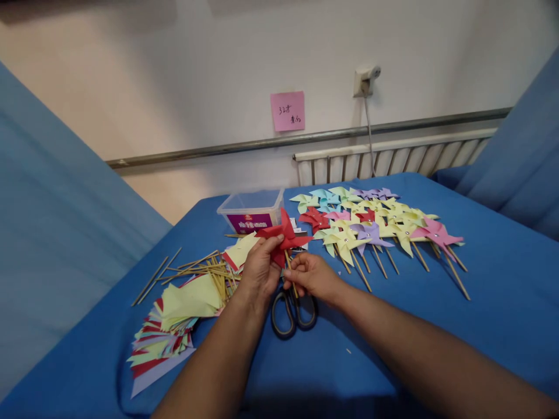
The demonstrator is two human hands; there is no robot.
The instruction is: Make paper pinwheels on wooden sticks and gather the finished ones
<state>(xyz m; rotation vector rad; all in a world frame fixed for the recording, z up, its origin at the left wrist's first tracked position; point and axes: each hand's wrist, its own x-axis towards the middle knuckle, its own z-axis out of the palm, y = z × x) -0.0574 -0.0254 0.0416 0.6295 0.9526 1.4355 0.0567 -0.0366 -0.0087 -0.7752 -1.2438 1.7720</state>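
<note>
The left hand (257,265) pinched the red pinwheel (286,230), and the fingers of the right hand (313,274) were closed on its stick (287,260), above the scissors (284,334) on the counter (340,378). Probably this was the fitting of paper to stick; the next move seemed to need a firm stick and lightly held paper.

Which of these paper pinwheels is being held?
The red pinwheel in the person's hands: left hand at its blades, right hand at its stick. The other pinwheels, some red too, lie on the blue tablecloth to the right.
</note>
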